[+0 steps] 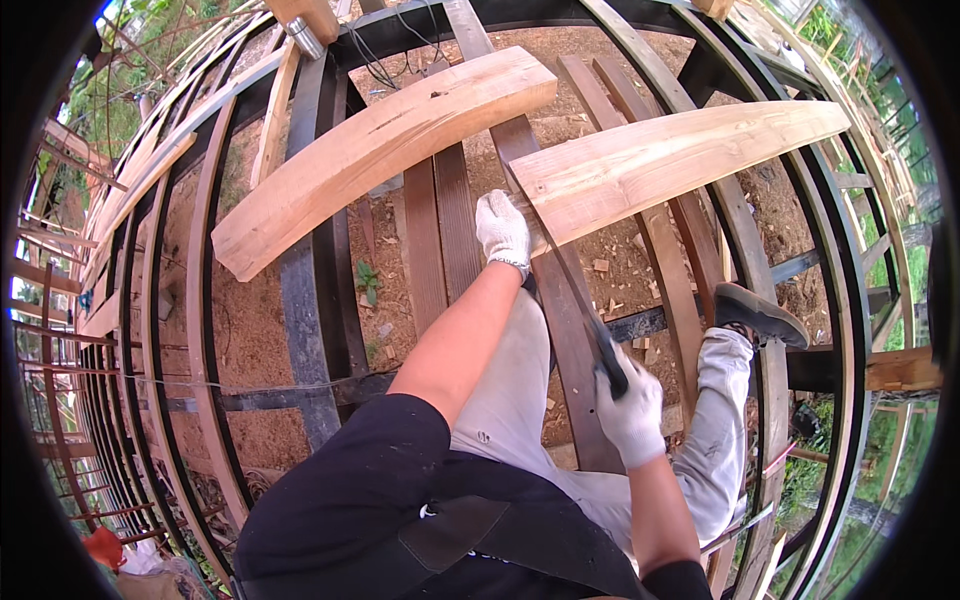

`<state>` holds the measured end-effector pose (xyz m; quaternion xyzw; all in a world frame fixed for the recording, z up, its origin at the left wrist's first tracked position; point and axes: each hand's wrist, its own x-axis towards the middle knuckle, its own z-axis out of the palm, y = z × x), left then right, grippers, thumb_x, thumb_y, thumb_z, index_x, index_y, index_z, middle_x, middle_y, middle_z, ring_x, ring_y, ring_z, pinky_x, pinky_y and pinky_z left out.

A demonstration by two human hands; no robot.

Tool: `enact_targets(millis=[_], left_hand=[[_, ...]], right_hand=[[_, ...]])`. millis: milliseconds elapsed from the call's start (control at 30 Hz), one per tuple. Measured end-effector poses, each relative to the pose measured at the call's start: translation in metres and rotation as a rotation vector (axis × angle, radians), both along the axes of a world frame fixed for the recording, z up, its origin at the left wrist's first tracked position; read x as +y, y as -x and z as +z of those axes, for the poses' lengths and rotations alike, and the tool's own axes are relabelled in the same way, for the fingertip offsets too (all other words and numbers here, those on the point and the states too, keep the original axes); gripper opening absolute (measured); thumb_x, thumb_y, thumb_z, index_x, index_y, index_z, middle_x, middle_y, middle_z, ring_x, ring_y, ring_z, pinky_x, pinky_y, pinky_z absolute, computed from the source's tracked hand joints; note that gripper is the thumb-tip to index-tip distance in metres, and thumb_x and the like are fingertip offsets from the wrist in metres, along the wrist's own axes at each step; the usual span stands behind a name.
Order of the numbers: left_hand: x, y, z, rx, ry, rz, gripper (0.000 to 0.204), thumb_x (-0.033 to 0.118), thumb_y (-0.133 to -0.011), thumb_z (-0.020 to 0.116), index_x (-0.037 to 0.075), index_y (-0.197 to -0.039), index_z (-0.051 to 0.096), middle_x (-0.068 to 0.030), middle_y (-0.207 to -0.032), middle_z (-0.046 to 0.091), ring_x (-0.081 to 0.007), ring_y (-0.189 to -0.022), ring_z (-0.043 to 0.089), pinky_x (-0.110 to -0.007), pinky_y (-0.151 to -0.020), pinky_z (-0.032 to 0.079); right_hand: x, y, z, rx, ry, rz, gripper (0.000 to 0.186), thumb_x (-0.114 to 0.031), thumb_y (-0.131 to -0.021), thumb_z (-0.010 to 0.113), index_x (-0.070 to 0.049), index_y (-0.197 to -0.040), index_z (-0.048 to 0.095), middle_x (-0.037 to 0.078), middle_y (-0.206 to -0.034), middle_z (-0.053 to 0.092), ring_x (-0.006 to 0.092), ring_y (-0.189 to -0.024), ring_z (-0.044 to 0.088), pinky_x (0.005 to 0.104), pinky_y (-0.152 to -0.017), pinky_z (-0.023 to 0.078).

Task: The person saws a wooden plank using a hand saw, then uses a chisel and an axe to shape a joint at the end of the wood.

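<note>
My right hand (632,405), in a white knit glove, is wrapped round the black handle of a handsaw (580,290). The long, narrow blade runs up and to the left, along the near left end of a pale timber beam (690,165). That beam lies tilted across the dark joists. My left hand (503,232), also gloved, is curled closed just left of the blade, over a dark brown joist (572,355). Its fingertips are hidden, so what it grips cannot be made out.
A second pale, curved beam (390,140) lies across the frame to the left. Steel frame bars (310,340) and brown planks run over bare soil with wood chips. My shoe (760,312) rests on a joist at right. A metal flask (304,38) and black cables (375,65) are at the far side.
</note>
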<state>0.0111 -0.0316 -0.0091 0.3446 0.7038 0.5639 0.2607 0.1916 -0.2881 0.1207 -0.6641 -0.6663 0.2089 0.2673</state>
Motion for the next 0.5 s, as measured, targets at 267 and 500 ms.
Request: enact_targets(millis=[267, 500], left_hand=[[-0.005, 0.006, -0.001, 0.04, 0.018, -0.029, 0.037, 0.034, -0.104, 0.051, 0.0, -0.107, 0.067, -0.0247, -0.109, 0.069, -0.0451, -0.106, 0.063, -0.046, -0.093, 0.05], [-0.006, 0.001, 0.001, -0.064, -0.022, -0.058, 0.034, 0.033, -0.104, 0.052, 0.003, -0.106, 0.067, -0.0228, -0.107, 0.07, -0.0423, -0.104, 0.066, -0.045, -0.092, 0.051]], right_hand=[[0.015, 0.005, 0.006, 0.072, 0.054, 0.01, 0.036, -0.011, -0.091, 0.067, -0.003, -0.126, 0.067, 0.023, -0.094, 0.071, 0.041, -0.087, 0.07, 0.0472, -0.079, 0.055], [-0.011, -0.005, 0.012, -0.047, 0.035, 0.024, 0.044, -0.017, -0.091, 0.066, -0.006, -0.134, 0.064, 0.022, -0.098, 0.072, 0.0424, -0.087, 0.071, 0.0477, -0.079, 0.057]])
